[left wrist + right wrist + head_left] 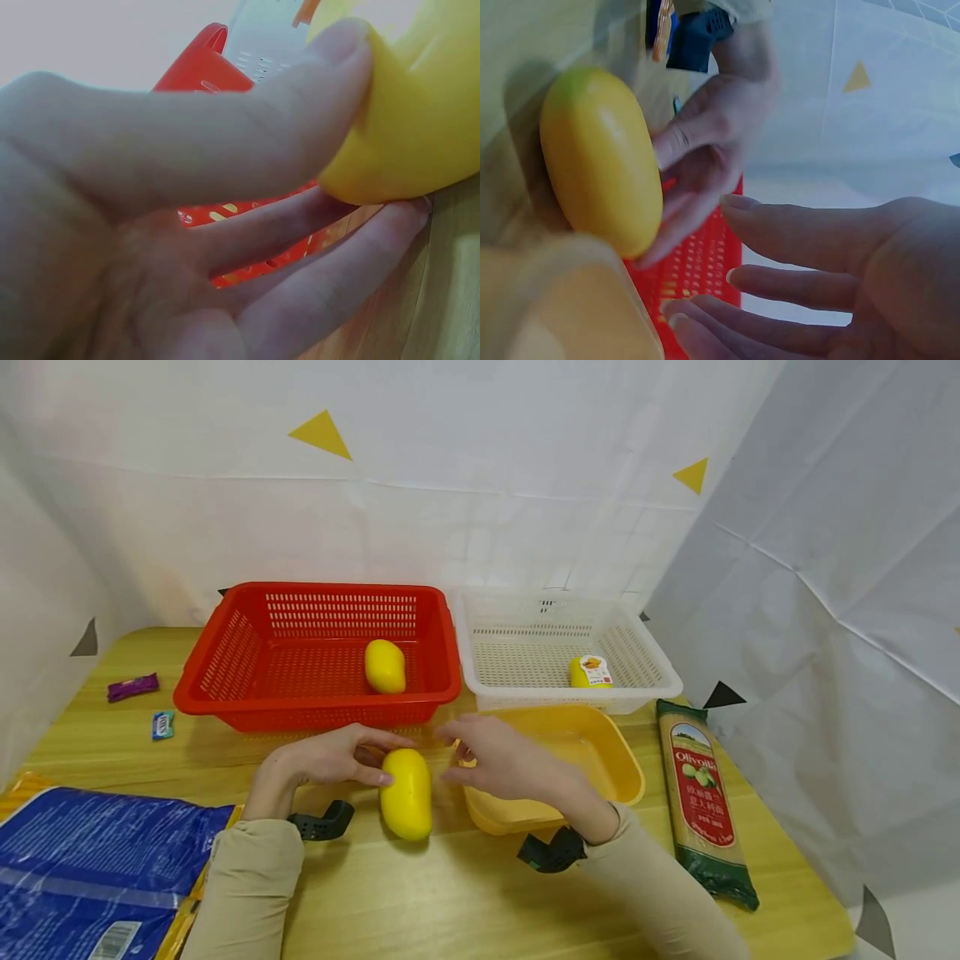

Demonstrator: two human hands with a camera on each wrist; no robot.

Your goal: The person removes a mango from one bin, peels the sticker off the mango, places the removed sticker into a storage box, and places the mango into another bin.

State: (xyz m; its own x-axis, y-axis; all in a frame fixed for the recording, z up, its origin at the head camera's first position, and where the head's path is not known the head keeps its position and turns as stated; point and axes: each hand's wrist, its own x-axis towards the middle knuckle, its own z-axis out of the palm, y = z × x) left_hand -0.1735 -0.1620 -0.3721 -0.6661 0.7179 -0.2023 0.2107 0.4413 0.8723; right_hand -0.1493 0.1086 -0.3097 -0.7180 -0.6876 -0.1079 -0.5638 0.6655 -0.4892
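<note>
A yellow mango lies on the wooden table in front of the red basket. My left hand holds its far left end, thumb on top and fingers reaching round behind. The left wrist view shows the thumb pressed on the yellow skin and fingertips at the mango's underside. To the right, my right hand hovers over the near left part of a yellow plastic tub. Its fingers are loosely bent, with nothing between them, apart from the mango in the right wrist view.
One mango sits inside the red basket; another, with a label, is in the white basket. A pasta packet lies at right. At left are a blue bag, a purple wrapper and a small blue packet.
</note>
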